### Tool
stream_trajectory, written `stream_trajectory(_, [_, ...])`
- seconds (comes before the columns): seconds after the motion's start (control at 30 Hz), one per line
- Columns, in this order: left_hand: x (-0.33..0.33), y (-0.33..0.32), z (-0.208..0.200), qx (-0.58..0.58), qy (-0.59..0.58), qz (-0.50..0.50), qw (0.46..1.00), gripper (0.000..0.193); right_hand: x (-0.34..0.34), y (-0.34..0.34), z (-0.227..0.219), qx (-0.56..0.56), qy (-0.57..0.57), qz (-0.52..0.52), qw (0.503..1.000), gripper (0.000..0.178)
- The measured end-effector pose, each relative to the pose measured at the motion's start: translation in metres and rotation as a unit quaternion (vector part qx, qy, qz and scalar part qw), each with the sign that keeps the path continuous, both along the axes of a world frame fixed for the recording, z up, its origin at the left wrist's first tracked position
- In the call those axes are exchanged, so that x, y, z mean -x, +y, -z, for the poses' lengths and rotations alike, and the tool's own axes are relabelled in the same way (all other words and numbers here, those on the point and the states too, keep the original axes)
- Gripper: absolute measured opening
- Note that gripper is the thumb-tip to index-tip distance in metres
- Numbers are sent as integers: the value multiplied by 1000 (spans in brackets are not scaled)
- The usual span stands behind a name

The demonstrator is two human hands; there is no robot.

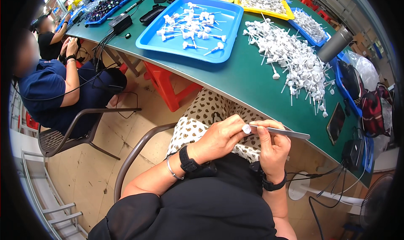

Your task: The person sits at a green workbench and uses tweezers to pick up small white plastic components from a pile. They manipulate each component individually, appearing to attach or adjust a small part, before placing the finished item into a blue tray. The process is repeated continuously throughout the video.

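Above my lap, my left hand [223,138] pinches a small white plastic part [246,129] with a round end, between thumb and fingers. My right hand [273,145] grips a flat silvery knife-like tool [290,133]. Its thin tip points left and meets or nearly meets the white part; contact cannot be made out. The tool's wider, rounded end sticks out to the right past my fingers. On the green table [202,73] ahead, a blue tray [147,40] carries several white parts with thin stems. To its right spreads a large loose pile of similar white parts [290,57].
Yellow trays [290,13] of white parts stand at the back. A grey cylindrical bottle [335,44], a phone [336,123] and a black adapter [352,152] with cables lie at the right. A red stool [168,86] stands under the table. A seated co-worker [50,80] is at left.
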State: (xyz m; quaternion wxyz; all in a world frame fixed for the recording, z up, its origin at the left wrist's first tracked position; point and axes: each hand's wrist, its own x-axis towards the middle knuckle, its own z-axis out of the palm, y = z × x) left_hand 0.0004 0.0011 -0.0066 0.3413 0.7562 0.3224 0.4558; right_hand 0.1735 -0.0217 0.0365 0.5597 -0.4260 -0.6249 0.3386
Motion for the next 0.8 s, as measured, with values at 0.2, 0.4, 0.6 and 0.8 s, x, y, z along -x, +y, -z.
stream_trajectory(0.2, [0, -1, -1, 5, -1, -1, 1000, 16, 0, 0, 0, -1, -13, 1, 1000, 7])
stream_trajectory(0.4, [-1, -4, -4, 9, 2, -8, 1000, 13, -1, -1, -6, 1, -8, 2, 1000, 6])
stream_trajectory(0.6, [-3, -5, -2, 12, -4, -5, 1000, 13, -8, 1, -5, 9, -27, -10, 1000, 6])
stream_trajectory(0.8, [-4, -5, -2, 18, -4, 3, 1000, 12, -13, 2, -7, -18, -92, -21, 995, 5])
